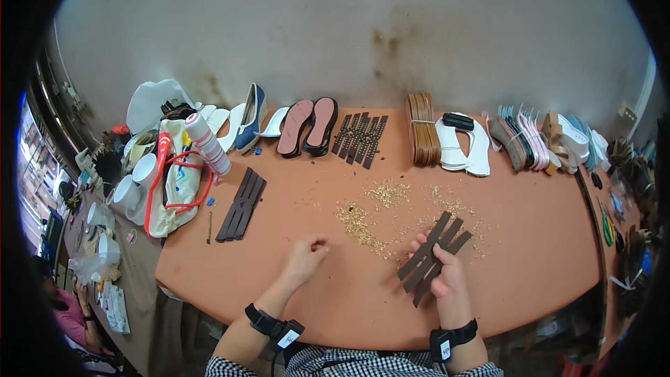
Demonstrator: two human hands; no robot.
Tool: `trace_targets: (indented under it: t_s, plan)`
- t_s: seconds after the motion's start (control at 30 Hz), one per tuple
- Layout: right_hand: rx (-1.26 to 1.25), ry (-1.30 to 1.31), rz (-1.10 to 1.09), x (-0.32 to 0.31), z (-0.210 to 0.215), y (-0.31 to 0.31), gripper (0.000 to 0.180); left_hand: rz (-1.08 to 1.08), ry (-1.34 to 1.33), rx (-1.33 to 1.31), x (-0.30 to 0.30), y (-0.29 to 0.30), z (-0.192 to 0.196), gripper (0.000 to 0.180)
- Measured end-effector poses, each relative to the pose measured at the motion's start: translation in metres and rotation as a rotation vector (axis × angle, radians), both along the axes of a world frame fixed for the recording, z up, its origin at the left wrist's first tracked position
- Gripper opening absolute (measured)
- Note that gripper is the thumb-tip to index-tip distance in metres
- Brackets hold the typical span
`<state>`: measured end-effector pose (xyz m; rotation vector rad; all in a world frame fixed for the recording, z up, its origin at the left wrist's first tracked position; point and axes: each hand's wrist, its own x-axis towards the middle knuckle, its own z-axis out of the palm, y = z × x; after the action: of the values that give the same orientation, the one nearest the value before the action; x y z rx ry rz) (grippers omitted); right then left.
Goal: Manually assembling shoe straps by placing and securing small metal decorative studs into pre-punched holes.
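Observation:
My right hand (450,276) grips a dark brown slotted strap piece (424,260), thumb on top and fingers beneath, over the near right part of the table. Its several strips fan out at both ends and meet in the middle. To the left, my left hand (307,260) is closed just above the table, fingers curled together; whether something small is in them is hidden. Small gold bits (354,223) lie scattered beyond the hands, with a second heap (388,193) farther back. A stack of similar brown strap pieces (241,206) rests left of my left hand.
Along the wall stand pink-lined soles (296,128), a studded strap piece (359,139), a bundle of brown strips (421,129), white insole shapes (477,150) and bundled shoe parts (534,141). At left are a spray can (207,143), a red-trimmed bag (178,192) and a person (80,318).

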<state>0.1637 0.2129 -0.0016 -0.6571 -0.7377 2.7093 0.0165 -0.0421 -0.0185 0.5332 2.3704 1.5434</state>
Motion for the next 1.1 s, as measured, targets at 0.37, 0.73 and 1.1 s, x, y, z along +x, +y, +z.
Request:
trace_targets:
  t_s: [0.37,0.73,1.1]
  plan:
    - [0.036,0.011,-0.008,0.002,-0.005,-0.002,0.037,-0.285,0.649,-0.569,0.017,0.057,0.011,0.066]
    - [0.051,0.006,0.05,0.001,-0.001,-0.007,0.031,-0.419,0.669,-0.837,0.018,0.055,0.012,0.08]
    - [0.08,-0.014,0.056,0.001,-0.004,-0.007,0.028,-0.313,0.609,-0.919,0.017,0.02,0.018,0.081]
